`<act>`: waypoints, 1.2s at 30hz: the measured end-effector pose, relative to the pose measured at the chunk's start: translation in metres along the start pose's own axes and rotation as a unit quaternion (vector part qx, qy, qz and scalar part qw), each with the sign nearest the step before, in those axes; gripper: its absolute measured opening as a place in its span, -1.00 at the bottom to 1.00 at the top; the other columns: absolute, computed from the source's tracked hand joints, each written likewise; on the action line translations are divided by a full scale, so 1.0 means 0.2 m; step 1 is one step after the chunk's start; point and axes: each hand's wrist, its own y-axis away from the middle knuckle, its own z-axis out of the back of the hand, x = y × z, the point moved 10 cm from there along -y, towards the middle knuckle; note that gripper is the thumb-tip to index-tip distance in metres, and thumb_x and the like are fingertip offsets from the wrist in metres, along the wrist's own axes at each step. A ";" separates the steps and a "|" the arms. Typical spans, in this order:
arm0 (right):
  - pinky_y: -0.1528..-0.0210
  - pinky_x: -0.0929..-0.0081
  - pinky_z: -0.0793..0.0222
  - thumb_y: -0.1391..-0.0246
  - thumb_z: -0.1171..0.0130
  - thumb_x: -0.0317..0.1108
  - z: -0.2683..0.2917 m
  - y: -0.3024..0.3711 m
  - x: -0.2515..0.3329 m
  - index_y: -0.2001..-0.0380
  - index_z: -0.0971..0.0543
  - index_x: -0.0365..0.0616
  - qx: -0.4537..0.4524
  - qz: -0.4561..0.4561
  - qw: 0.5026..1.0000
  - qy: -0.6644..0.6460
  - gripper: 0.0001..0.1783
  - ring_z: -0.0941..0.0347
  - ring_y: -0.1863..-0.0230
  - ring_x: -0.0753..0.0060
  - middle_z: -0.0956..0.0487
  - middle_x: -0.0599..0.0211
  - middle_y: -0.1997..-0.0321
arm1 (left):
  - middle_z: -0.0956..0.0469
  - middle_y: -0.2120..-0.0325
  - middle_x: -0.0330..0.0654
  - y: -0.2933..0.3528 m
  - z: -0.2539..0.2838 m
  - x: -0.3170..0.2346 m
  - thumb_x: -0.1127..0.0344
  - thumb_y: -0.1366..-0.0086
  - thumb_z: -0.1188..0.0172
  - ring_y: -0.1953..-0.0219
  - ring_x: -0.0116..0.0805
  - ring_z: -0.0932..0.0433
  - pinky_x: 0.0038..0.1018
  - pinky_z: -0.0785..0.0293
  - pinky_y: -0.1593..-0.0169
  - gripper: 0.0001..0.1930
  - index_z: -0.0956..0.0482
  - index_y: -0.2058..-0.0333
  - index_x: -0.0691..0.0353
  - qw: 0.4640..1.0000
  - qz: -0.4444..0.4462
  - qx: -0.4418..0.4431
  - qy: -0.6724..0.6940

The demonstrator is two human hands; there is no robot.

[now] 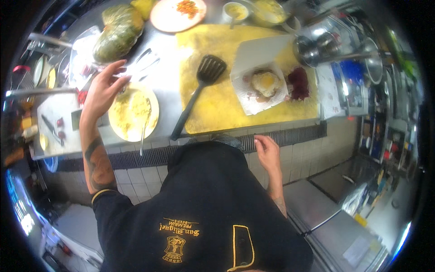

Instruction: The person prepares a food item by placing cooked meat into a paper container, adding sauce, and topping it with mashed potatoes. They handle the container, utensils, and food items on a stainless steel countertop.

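Observation:
My left hand (pixel 105 86) reaches over the counter at the left, fingers apart and nothing visibly in them. Its fingertips are close to some shiny utensils (pixel 144 64). Just below it is a pale yellow plate (pixel 155 119) of crumbly yellow food, with a spoon (pixel 143 136) resting in it. My right hand (pixel 267 152) hangs by the counter's front edge, fingers loosely bent and empty. A black slotted turner (pixel 199 95) lies across the left side of a yellow cutting board (pixel 217 115). On the board an open white takeaway box (pixel 256 53) holds food topped with a fried egg (pixel 267 83).
A dark red heap (pixel 298 84) lies beside the box. Behind are a wrapped green pumpkin (pixel 118 34), a plate (pixel 158 18) of chopped orange pieces and a white cup (pixel 235 12). Metal pans (pixel 310 50) stand right. A knife (pixel 53 129) lies on the white board (pixel 68 109) at left.

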 end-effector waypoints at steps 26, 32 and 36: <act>0.01 0.13 -0.53 -0.20 -0.21 -0.35 -1.05 -0.56 1.44 0.02 -0.63 -0.15 0.097 0.385 0.895 0.202 -0.71 -0.59 0.02 -0.06 -0.62 0.00 -0.01 | -0.66 0.05 -0.03 1.08 -0.53 1.17 0.25 -0.48 -0.19 0.15 -0.36 -0.66 -0.46 -0.57 0.10 -0.56 -0.45 -0.20 0.40 0.893 0.298 -0.128 0.310; -0.25 0.13 -0.37 0.02 -0.21 -0.54 -1.56 -1.02 1.77 -0.16 -0.54 -0.02 -0.018 0.538 0.769 0.344 -0.41 -0.41 -0.28 -0.05 -0.45 0.10 -0.34 | -0.61 -0.01 -0.03 0.95 -0.58 1.20 0.35 -0.52 -0.04 0.06 -0.27 -0.67 -0.34 -0.60 -0.01 -0.60 -0.38 -0.25 0.38 0.853 0.244 -0.020 0.460; -0.23 -0.01 -0.35 0.06 -0.30 -0.40 -1.70 -1.08 1.83 0.02 -0.57 -0.09 0.116 0.550 0.735 0.380 -0.56 -0.48 -0.16 0.02 -0.55 0.09 -0.16 | -0.63 0.07 -0.04 0.93 -0.64 1.28 0.35 -0.55 0.01 0.09 -0.31 -0.68 -0.41 -0.60 0.01 -0.65 -0.39 -0.20 0.41 0.821 0.217 -0.009 0.527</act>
